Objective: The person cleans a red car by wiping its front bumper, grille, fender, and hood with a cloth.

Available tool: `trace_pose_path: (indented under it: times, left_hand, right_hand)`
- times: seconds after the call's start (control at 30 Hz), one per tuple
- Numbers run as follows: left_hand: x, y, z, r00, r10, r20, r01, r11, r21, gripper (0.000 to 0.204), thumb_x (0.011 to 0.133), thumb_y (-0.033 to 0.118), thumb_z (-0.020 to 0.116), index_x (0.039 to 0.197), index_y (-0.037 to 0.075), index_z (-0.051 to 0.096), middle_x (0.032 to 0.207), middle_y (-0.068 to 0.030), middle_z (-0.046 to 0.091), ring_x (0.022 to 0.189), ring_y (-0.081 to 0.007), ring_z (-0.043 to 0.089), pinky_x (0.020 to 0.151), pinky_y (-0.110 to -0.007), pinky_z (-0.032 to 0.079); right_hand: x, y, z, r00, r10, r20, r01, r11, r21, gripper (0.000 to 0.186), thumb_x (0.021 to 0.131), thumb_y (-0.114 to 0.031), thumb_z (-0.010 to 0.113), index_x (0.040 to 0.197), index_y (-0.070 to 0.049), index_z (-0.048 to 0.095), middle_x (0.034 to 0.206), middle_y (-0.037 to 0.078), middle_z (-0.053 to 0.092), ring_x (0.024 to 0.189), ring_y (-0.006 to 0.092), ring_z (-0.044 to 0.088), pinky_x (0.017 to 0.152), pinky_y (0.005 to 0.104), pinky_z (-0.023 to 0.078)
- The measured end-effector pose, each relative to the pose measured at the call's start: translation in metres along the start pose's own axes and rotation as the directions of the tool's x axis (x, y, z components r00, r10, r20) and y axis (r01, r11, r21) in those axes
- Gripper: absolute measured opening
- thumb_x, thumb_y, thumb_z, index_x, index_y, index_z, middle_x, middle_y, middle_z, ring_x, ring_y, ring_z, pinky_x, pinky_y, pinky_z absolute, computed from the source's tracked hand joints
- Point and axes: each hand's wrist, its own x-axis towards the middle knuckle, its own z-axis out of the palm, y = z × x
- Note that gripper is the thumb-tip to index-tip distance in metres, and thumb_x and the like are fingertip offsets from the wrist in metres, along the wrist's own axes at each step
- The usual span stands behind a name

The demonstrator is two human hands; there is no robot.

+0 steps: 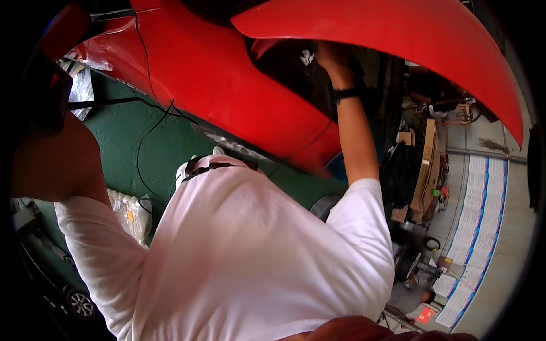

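My right hand (331, 55) reaches into the dark gap between the red car's body (227, 96) and a raised red panel (398, 25). A black band (344, 94) circles that wrist. Deep shade hides the fingers. Right beside them shows a small crumpled white piece (307, 57); whether I grip it is unclear. On the left my bent arm (57, 162) rises toward the picture's rim, its hand lost in darkness near a dark object (48, 96). A thick black cable (122, 101) runs from there toward the car's side.
A thin cord (139, 156) trails over the green floor (116, 136). A plastic-wrapped white bundle (133, 213) lies by my left side. Past my right arm are a blue container (338, 166), a tyre (324, 208), a long cardboard piece (425, 170) and a person in grey (406, 296).
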Motion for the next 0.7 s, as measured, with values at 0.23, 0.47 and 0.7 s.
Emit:
trace_pose_path:
  times: [0.23,0.47,0.7]
  left_hand:
    - [-0.011,0.003,-0.001,1.000,-0.002,-0.008,0.002,1.000,-0.012,0.029,0.086,-0.004,0.047,0.106,0.000,0.067,0.108,-0.0101,0.069,0.098,-0.0209,0.066,0.084,-0.033,0.055]
    - [0.018,-0.001,0.033,0.998,0.057,0.014,-0.054,0.984,-0.170,0.030,0.085,-0.005,0.045,0.105,-0.001,0.068,0.106,-0.0104,0.069,0.096,-0.0207,0.066,0.083,-0.033,0.055]
    - [0.058,0.042,0.094,0.989,0.129,-0.074,-0.144,0.693,-0.706,0.031,0.083,-0.006,0.044,0.103,-0.002,0.068,0.105,-0.0108,0.069,0.095,-0.0206,0.066,0.083,-0.033,0.055]
  right_hand:
    - [-0.038,0.017,-0.089,0.949,0.228,0.217,-0.280,0.927,0.250,0.030,0.087,-0.022,0.073,0.115,-0.011,0.073,0.118,0.015,0.071,0.108,0.0412,0.066,0.088,0.0485,0.055]
    - [-0.078,0.027,-0.165,0.674,0.532,0.513,-0.713,0.287,0.640,0.050,0.089,-0.023,0.080,0.123,0.010,0.064,0.112,0.010,0.073,0.103,0.0108,0.062,0.091,0.0285,0.049]
    - [-0.092,0.020,-0.201,0.620,0.594,0.513,-0.573,-0.106,0.813,0.034,0.085,-0.004,0.071,0.118,0.001,0.066,0.110,0.005,0.068,0.099,0.0129,0.062,0.090,0.0283,0.049]
